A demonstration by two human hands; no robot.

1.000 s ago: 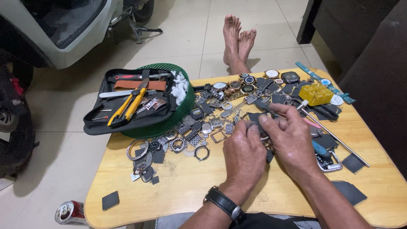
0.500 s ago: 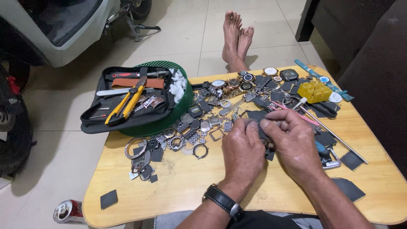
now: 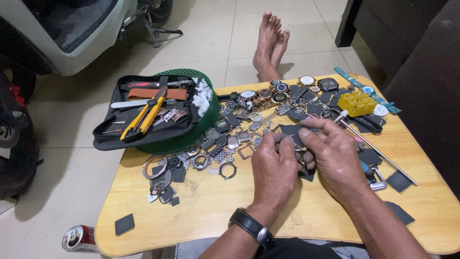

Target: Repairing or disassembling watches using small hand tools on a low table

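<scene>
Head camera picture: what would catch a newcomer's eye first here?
Probably the two hands, left hand and right hand, meeting over the middle of the wooden table, their fingers pinching a small dark part too hidden to identify. Around them spreads a litter of watch parts, and at the table's left stands a green basket bearing a black tool pouch.

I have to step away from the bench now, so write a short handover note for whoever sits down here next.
Left hand and right hand meet over the wooden table, both pinching a small dark watch part; what it is exactly is hard to tell.
Loose watch cases and bracelet links lie spread ahead; yellow pliers sit in the open tool pouch on the green basket.
Done: the part is picked up.
Left: the pile lies unsorted.
</scene>
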